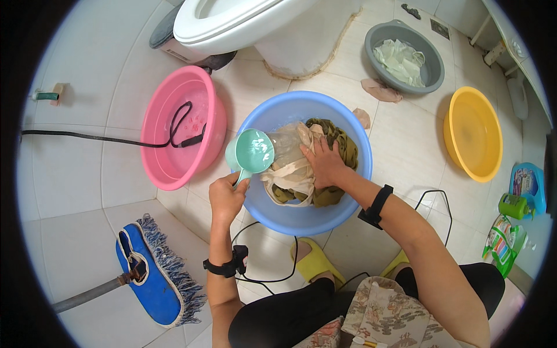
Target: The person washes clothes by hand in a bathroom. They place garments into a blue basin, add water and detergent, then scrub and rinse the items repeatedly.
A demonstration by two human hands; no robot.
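Observation:
My left hand [227, 195] grips the handle of a light green plastic dipper [254, 150], tilted over the left rim of a blue plastic basin [304, 224]. Clear water seems to run from the dipper onto beige cloth [289, 174] in the basin. My right hand [324, 163] rests with spread fingers on the wet cloth and holds nothing that I can make out. Olive and dark patterned fabric [346, 143] lies bunched along the basin's right side. Some water shows at the back of the basin.
A pink basin [178, 161] holds a black cord's end. Behind stand a toilet [296, 43] and a grey basin [374, 61] with pale cloth [400, 61]. A yellow basin [474, 139] and bottles [515, 206] are at right. A blue mop [152, 282] leans at left. Black cables cross the floor.

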